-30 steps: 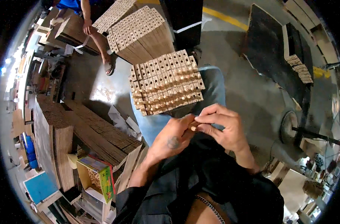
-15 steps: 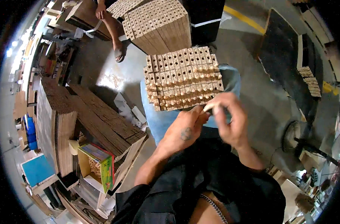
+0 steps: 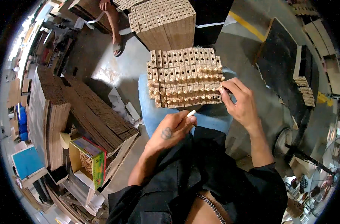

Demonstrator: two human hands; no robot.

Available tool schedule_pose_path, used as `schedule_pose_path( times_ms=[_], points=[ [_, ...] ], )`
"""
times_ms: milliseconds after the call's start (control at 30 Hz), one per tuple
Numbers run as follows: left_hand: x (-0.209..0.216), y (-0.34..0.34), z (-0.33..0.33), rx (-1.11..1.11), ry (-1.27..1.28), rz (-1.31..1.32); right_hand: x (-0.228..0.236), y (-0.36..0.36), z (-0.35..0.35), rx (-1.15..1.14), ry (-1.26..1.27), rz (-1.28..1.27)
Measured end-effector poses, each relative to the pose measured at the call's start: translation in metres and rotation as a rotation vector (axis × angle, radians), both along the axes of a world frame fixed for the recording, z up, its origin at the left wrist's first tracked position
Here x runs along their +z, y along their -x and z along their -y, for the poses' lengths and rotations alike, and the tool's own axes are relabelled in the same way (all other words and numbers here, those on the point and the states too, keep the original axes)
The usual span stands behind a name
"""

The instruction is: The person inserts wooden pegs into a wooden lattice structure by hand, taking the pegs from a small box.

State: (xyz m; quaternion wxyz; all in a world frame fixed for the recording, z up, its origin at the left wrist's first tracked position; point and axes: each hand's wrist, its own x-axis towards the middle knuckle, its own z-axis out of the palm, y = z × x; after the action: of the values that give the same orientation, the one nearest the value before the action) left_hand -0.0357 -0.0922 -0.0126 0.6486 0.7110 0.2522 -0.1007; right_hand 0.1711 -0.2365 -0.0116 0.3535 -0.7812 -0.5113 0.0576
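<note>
A block of particleboard strips (image 3: 173, 64) set side by side rests across my lap, its upper face full of drilled holes. Short wooden dowels stick up from the holes in the nearer rows; the far rows show bare holes. My left hand (image 3: 172, 128) is closed just in front of the block, and a pale wooden dowel (image 3: 191, 113) pokes out between thumb and forefinger. At the block's right edge, my right hand (image 3: 243, 102) pinches a dowel over a hole in a near row, its fingertips mostly covering it.
A cardboard box (image 3: 99, 170) of dowels stands at lower left, beside stacked boards (image 3: 99, 108). More drilled strips (image 3: 166, 31) are stacked beyond my knees. Another person's leg (image 3: 114, 24) shows at far left. A dark panel (image 3: 280, 71) lies on the right.
My right hand has left my left hand and moved forward to the block's right edge. The dowel in my left hand now shows plainly. The view has shifted slightly.
</note>
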Motion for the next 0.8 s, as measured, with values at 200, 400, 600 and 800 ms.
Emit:
schedule_pose_path(
  times_ms=[200,400,600,800],
  points=[
    [0.009,0.0,-0.001,0.023,-0.01,-0.017,-0.002,0.012,-0.001,-0.026,0.046,0.245],
    [0.012,-0.005,-0.003,0.016,0.051,0.035,-0.002,0.005,0.004,0.02,0.1,0.197],
    [0.002,0.007,-0.006,0.046,0.056,0.045,-0.009,0.014,0.013,0.05,0.081,0.32],
    [0.005,0.002,-0.009,0.052,0.123,0.026,-0.015,0.015,0.014,0.037,0.005,0.025]
  ],
)
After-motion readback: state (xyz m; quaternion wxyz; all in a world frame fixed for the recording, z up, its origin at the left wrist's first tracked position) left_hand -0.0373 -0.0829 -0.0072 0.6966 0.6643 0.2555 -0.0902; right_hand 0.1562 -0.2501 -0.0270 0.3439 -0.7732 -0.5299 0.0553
